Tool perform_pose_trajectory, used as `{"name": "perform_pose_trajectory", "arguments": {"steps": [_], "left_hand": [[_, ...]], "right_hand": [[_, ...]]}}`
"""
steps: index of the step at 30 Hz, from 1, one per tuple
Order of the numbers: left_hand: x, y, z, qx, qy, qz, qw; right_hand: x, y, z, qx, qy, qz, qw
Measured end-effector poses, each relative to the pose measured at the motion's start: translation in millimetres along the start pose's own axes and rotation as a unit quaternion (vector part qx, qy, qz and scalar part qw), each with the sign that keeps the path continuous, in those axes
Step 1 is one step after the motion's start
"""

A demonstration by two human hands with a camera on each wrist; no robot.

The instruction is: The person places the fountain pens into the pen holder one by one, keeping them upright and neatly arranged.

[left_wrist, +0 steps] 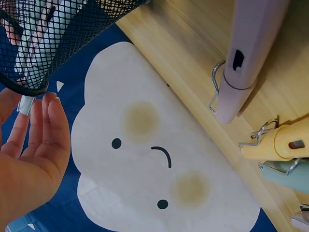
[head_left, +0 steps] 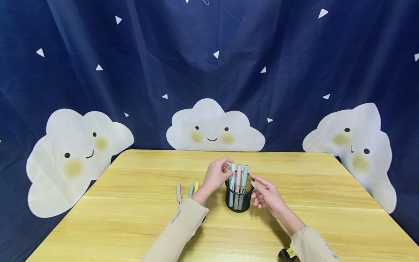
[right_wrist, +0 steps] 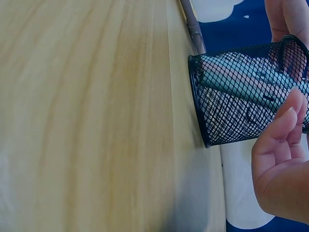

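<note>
So there's a black mesh cup [head_left: 228, 200] standing upright on the wooden counter [head_left: 131, 222], with a light blue pen [head_left: 231, 186], a pinkish pen [head_left: 238, 179] and a mint pen [head_left: 244, 177] poking out the top. The left hand [head_left: 215, 175] is up at the cap end of the light blue one, fingers bent, but honestly I can't tell if it's pinching it or just touching; the left wrist view crops part of the thumb and the mesh muddles the rest. The right hand [head_left: 267, 196] is at the cup's other side, thumb and index fairly straight and loose, though whether they press on the mesh is hard to make out.

Left of the cup there's a lilac pen [left_wrist: 241, 72], a yellow pen [left_wrist: 273, 142] and a green pen [left_wrist: 287, 175], mostly blocked by the left sleeve [head_left: 178, 229] in the head view. Another pale piece [left_wrist: 300, 220] is cut off at the left wrist view's edge. Some black object [head_left: 285, 255] near the right sleeve [head_left: 309, 243] is half hidden too, no clue what it is.
</note>
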State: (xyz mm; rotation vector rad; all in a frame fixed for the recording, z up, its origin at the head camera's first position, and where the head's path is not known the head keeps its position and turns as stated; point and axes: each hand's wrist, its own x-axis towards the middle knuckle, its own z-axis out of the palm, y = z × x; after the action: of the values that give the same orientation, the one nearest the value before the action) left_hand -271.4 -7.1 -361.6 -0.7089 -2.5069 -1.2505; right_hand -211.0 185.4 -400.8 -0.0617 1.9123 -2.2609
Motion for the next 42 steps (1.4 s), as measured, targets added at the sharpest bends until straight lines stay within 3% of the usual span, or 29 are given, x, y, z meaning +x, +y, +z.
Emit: {"name": "perform_pose_trajectory", "arguments": {"steps": [6,14,19,26,42], "left_hand": [[0.3,-0.8,-4.5,0.006,-0.010,0.002,0.9999],[0.6,-7.5,-11.2,-0.007,-0.014,-0.021,0.9997],[-1.1,-11.1,-16.7,0.007,-0.015,-0.014,0.9998],[-5.1,-17.1,-27.4,0.009,-0.020,-0.032,0.9993],[-14.7,-30.3,-47.9,0.008,0.007,-0.047,0.9988]], "right_hand": [[-0.1,-2.8,1.1,-0.004,-0.007,-0.001,1.0000],[0.5,-4.0,2.6,-0.002,-0.017,-0.004,0.9999],[0.2,-2.6,2.1,-0.005,-0.014,-0.005,0.9999],[0.3,-1.0,1.6,-0.011,-0.007,-0.004,0.9999],[-0.6,0.6,0.9,-0.012,-0.002,-0.002,0.9999]]}}
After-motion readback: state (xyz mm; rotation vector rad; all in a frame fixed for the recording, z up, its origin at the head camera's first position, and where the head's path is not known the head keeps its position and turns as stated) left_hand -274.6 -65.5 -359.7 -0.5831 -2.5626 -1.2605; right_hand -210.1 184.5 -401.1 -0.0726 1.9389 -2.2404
